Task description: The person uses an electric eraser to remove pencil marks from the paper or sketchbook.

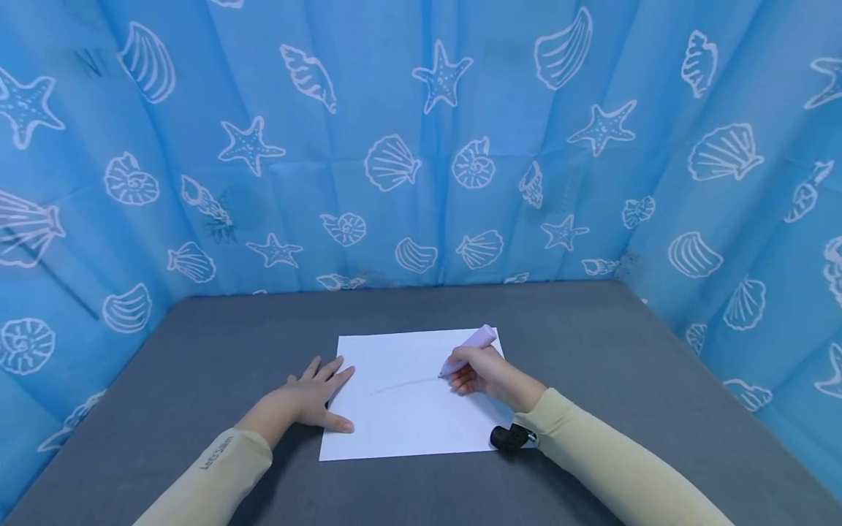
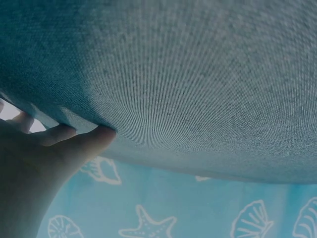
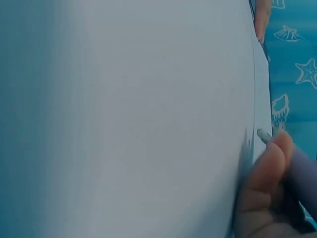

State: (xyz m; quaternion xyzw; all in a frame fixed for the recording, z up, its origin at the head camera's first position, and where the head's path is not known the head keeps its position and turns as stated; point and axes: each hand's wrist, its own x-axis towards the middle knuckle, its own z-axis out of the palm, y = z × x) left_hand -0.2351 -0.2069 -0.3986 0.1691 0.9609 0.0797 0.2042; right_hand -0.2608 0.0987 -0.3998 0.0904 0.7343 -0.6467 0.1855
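Observation:
A white sheet of paper (image 1: pixel 401 427) lies on the grey table, with one thin, faint, slightly rising line (image 1: pixel 404 385) across it. My right hand (image 1: pixel 485 372) holds a thick lavender marker (image 1: pixel 480 337) between thumb and fingers, its tip at the line's right end. The right wrist view shows the marker (image 3: pixel 301 173) pinched in my right hand (image 3: pixel 265 198) just above the paper (image 3: pixel 158 119). Fingers spread, my left hand (image 1: pixel 305 398) rests at the sheet's left edge. In the left wrist view, this hand (image 2: pixel 34 158) touches the surface with its fingertips.
Grey cloth covers the table (image 1: pixel 250 343) around the sheet. A blue curtain (image 1: pixel 421 212) with white shells and starfish hangs behind and along both sides. A small black device (image 1: pixel 509 437) sits at the right wrist, over the sheet's lower right corner.

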